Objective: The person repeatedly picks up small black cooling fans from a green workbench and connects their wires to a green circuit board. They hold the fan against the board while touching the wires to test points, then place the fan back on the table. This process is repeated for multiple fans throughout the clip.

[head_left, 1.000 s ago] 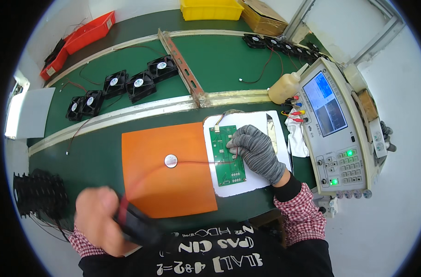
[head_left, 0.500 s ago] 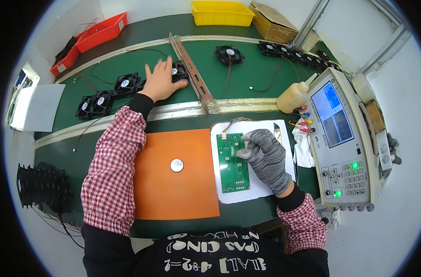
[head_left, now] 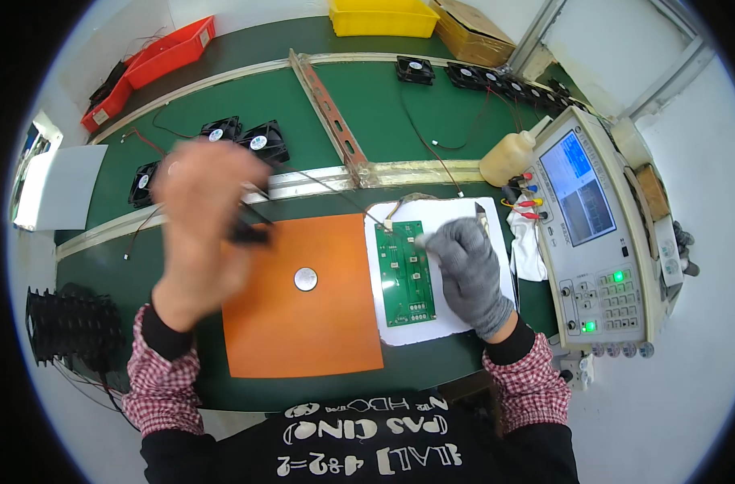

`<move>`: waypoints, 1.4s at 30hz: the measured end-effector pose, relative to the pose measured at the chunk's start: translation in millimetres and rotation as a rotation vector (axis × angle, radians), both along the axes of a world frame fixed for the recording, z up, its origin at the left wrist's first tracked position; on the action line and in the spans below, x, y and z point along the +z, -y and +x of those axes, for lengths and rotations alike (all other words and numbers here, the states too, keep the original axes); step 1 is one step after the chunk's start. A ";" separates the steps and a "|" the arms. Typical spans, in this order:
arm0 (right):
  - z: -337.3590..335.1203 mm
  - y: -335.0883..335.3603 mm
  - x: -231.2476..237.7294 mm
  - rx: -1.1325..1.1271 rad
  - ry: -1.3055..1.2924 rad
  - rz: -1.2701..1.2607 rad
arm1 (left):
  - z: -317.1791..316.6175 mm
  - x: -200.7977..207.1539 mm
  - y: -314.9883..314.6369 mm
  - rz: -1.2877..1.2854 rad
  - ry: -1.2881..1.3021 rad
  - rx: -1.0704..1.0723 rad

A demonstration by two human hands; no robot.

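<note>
My left hand (head_left: 210, 218), smeared by motion, is over the left edge of an orange mat (head_left: 303, 339). Its fingers close around a blurred black cooling fan (head_left: 250, 232), mostly hidden. Over a white pad (head_left: 375, 282), my right hand (head_left: 468, 274) wears a grey knit glove. Its fingers are pinched by the right edge of a green circuit board (head_left: 406, 290); whatever they hold is hidden. A white connector (head_left: 388, 226) sits at the board's top end. A dark lead stretches toward it from the left. A round silver disc (head_left: 305, 279) lies on the mat.
Black fans (head_left: 264, 142) lie at the left behind a metal rail (head_left: 303, 181). Another fan (head_left: 416, 70) and a row of fans (head_left: 516, 89) are at the back right. A slotted bar (head_left: 327, 105) divides the bench. A test meter (head_left: 597, 234) and a bottle (head_left: 506, 157) stand right.
My left hand has come back toward me from the fans, carrying one. The loose fan at the back has shifted farther away. My right hand stays by the board, fingertips slightly farther up.
</note>
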State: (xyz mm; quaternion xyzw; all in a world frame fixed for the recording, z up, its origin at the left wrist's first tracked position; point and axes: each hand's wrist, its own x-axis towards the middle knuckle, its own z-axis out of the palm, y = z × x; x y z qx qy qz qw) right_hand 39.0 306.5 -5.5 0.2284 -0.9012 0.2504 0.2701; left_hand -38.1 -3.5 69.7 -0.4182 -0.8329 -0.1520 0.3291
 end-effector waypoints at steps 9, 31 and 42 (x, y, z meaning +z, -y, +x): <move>-1.8 -6.0 -12.4 -0.159 0.541 -0.507 | 30.8 -46.7 -3.8 0.183 0.467 -0.058; -8.9 0.0 -28.1 -0.002 0.430 -0.244 | 92.8 -7.9 -0.3 0.225 -0.341 -0.240; -8.3 -3.7 -30.2 -0.003 0.409 -0.205 | 99.6 19.5 17.5 0.659 1.923 -0.963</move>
